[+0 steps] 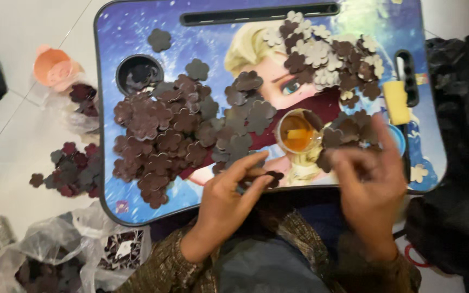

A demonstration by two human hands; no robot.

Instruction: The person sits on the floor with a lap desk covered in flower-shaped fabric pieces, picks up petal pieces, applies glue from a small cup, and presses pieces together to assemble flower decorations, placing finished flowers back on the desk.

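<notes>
Dozens of flower-shaped cut-outs cover the lap tray, which fills the centre and upper part of the frame and rests across the person's lap. Its printed surface is blue, with a round cup well at upper left and a slot along the top edge.

Largest deposit: a heap of dark brown flower pieces at centre left, overlapping several layers deep. Second: a mixed heap of pale and brown flowers at upper right. A loose pile of maroon pieces lies off the tray on the white floor at left, above clear plastic bags holding more stock at lower left. An orange cup sits at upper left.

A small clear cup of amber liquid, probably adhesive, stands at centre right. A yellow sponge block sits by the tray's right edge.

Left hand, lower centre: thumb and forefinger pinched on a single brown flower piece held just over the tray's near edge. Right hand, lower right: fingers curled and motion-blurred; whether it grips anything cannot be determined.

Assessment: the step appears to be joining or coating one piece. Hold it by its rim only, keep it level, bring one piece at a time, and keep it clear of the heaps so stray pieces do not stick.
</notes>
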